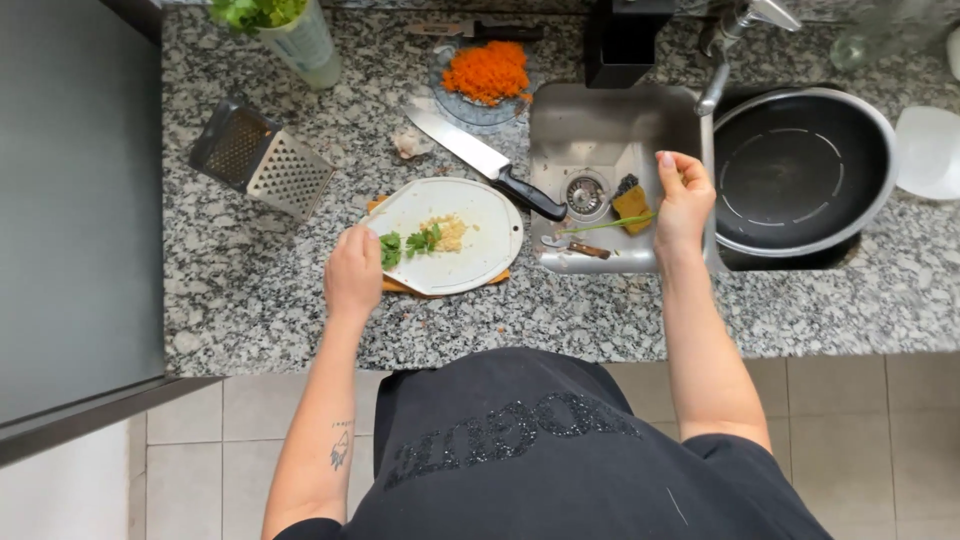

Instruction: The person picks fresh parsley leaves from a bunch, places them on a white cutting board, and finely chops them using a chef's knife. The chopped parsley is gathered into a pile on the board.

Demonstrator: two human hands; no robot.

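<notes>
My left hand (353,270) rests at the near left edge of a white round cutting board (480,250), fingers touching the green herb leaves (408,243) lying there. A small heap of pale chopped food (450,232) sits at the board's middle. My right hand (684,197) hangs over the small steel sink (610,120), pinching a thin green stem (605,225) that points left over the basin. In the sink lie a yellow sponge (632,205), a drain strainer (586,194) and a small brown-handled knife (575,246).
A big black-handled knife (485,158) lies between board and sink. A box grater (262,160) lies on its side at the left. Grated carrot (487,71) sits on a glass plate behind. A dark pan (800,170) fills the right basin, and a cup of greens (290,30) stands far left.
</notes>
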